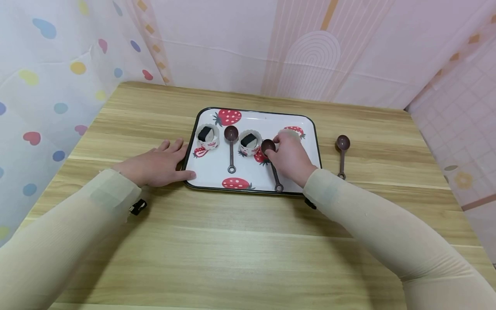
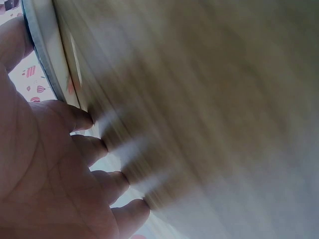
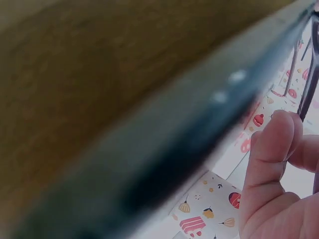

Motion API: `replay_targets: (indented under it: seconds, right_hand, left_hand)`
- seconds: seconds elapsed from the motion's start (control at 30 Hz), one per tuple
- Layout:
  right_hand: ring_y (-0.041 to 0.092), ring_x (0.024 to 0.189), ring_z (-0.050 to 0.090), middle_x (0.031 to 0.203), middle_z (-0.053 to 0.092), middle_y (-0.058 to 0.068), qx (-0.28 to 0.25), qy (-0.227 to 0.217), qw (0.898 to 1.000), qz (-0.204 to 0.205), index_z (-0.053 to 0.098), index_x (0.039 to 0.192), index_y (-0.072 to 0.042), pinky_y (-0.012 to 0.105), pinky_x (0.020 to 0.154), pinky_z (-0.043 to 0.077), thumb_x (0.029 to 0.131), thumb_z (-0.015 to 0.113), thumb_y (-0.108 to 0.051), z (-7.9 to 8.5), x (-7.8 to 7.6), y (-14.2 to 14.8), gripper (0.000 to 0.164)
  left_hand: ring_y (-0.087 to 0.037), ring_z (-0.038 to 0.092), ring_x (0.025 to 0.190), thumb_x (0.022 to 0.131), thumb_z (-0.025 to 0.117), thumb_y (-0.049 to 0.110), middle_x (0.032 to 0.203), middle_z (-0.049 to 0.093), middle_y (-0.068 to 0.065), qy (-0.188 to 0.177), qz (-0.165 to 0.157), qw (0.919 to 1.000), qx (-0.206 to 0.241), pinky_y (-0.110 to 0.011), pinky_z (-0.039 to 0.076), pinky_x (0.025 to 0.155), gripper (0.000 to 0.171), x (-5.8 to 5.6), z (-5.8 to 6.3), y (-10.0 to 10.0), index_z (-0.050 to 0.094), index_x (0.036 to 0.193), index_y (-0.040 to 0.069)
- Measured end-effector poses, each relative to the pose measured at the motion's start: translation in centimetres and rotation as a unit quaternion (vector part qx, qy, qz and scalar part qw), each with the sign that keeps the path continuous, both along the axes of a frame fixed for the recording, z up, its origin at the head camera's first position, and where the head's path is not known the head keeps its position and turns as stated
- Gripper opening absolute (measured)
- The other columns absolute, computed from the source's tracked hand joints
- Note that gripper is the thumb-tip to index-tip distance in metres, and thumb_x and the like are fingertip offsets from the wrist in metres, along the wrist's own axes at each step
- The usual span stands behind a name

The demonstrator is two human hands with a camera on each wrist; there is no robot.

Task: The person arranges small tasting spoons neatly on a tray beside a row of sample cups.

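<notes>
On the strawberry-patterned tray point(image 1: 213, 181) stand two paper cups point(image 1: 209, 145), each holding a small black-and-white piece like a rice ball point(image 1: 205, 134). A brown measuring spoon point(image 1: 231, 150) lies between them. My right hand point(image 1: 291, 158) pinches a second measuring spoon point(image 1: 274, 173) near its bowl, thumb and finger at the neck; its handle slants toward the tray's front rim. Behind that hand a third cup point(image 1: 293, 133) is mostly hidden. My left hand point(image 1: 156, 165) rests at the tray's left edge, fingers spread on the table and thumb over the rim.
Right of the tray, another brown measuring spoon point(image 1: 342, 155) lies on the wooden table point(image 1: 232, 249). Patterned cloths point(image 1: 221, 47) hang at the back and on both sides. Small black camera parts point(image 1: 138, 206) show under the wrists.
</notes>
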State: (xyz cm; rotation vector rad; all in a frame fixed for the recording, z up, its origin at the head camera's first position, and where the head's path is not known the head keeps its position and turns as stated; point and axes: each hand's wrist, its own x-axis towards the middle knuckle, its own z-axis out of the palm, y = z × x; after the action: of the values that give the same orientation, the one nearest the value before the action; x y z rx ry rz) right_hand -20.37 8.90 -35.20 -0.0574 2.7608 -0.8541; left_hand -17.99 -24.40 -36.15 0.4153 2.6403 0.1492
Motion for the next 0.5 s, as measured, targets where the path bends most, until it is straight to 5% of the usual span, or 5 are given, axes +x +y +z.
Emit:
replay_targets:
  seconds: [0.23,0.5]
  right_hand:
    - [0.021,0.077,0.062,0.106,0.069,0.009,0.034,-0.043,0.998,-0.002,0.053,0.143,-0.009,0.029,0.061,0.049,0.104,0.068,-0.033,-0.15,0.40,-0.22,0.048]
    - [0.023,0.091,0.064,0.112,0.070,0.007,0.058,-0.046,0.997,0.016,0.058,0.134,-0.009,0.030,0.063,0.050,0.102,0.071,-0.032,-0.31,0.69,0.05,0.041]
  left_hand:
    - [-0.066,0.006,0.154,0.099,0.053,0.072,0.173,0.006,-0.032,0.002,-0.002,1.0000,0.000,-0.079,0.017,0.121,0.108,0.05,0.01,0.02,0.016,0.166,-0.003]
    - [-0.066,0.006,0.154,0.099,0.053,0.072,0.173,0.006,-0.032,0.004,-0.003,1.0000,-0.001,-0.079,0.018,0.121,0.108,0.08,0.02,0.07,0.015,0.167,-0.003]
